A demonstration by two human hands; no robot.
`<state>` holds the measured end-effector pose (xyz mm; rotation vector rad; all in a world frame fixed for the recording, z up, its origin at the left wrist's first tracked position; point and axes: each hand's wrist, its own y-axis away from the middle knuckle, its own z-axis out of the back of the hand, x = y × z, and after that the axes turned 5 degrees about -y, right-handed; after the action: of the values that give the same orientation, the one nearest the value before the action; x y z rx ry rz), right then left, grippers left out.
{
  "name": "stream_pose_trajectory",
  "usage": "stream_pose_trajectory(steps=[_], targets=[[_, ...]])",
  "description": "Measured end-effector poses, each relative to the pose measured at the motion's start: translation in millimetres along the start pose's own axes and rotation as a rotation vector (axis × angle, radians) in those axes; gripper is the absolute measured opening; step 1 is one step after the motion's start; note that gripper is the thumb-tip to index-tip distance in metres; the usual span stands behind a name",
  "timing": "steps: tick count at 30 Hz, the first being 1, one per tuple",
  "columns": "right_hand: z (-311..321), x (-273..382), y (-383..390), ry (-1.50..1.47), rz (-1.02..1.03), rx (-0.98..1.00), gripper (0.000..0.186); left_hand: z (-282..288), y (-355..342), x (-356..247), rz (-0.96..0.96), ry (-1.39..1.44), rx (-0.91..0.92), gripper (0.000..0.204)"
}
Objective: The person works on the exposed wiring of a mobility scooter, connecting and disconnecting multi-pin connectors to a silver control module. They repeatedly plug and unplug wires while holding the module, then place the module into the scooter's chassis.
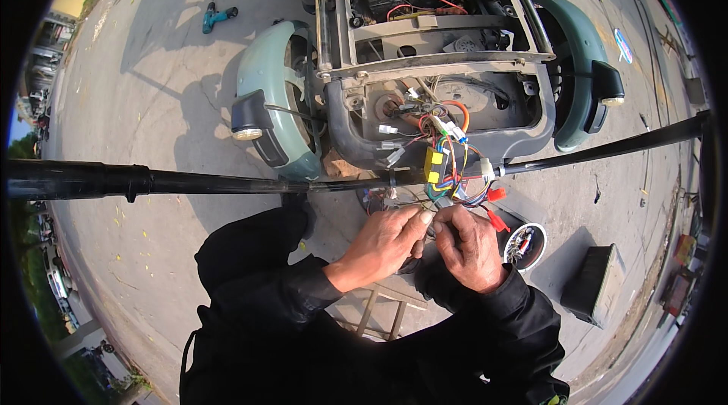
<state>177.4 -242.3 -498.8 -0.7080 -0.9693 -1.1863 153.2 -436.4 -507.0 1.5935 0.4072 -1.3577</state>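
Observation:
Side by side, my left hand (379, 247) and my right hand (473, 250) are closed with their thumbs and fingertips nearly meeting. Each seems to pinch a thin wire, though the fingers mostly hide it. Just beyond them hangs a bundle of coloured wires (459, 191) with a yellow-and-black block (434, 165) on it. White plug connectors (452, 129) and red connectors (497, 220) dangle from the harness. The wires come out of the open dark front body (345, 132) of a small vehicle.
A black bar (189, 180) crosses in front of me. Green fenders (262, 64) flank the bare frame. At my right stand a white bucket of small parts (540, 240) and a black box (585, 284). A teal drill (218, 17) lies far left.

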Motion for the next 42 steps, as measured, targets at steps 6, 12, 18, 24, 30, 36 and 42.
stream_pose_trajectory(steps=[6,12,18,24,30,36,42], targets=[[4.4,-6.6,-1.5,-0.02,0.061,0.049,0.014,4.3,4.1,7.3,-0.014,0.116,0.038,0.045],[8.8,-11.2,-1.6,0.078,0.049,0.021,0.017,13.5,6.0,8.2,0.13,0.129,0.039,0.047],[27.6,-12.9,3.3,-0.024,-0.299,-0.036,0.031,17.5,8.5,9.8,0.156,-0.057,0.21,0.041],[26.2,-23.2,6.8,-0.009,-0.301,-0.278,0.025,9.2,7.1,10.8,0.084,-0.361,0.37,0.042],[34.0,-38.6,9.6,0.12,-0.24,-0.177,0.025,-5.1,4.7,20.4,0.006,-0.441,0.396,0.044],[42.6,-52.7,0.8,-0.173,-0.248,-0.156,0.02,-30.4,0.9,35.5,-0.017,-0.547,0.418,0.043],[34.1,-53.9,4.3,0.18,-0.082,-0.142,0.018,-50.2,-8.7,47.2,-0.061,-0.724,0.384,0.034]])
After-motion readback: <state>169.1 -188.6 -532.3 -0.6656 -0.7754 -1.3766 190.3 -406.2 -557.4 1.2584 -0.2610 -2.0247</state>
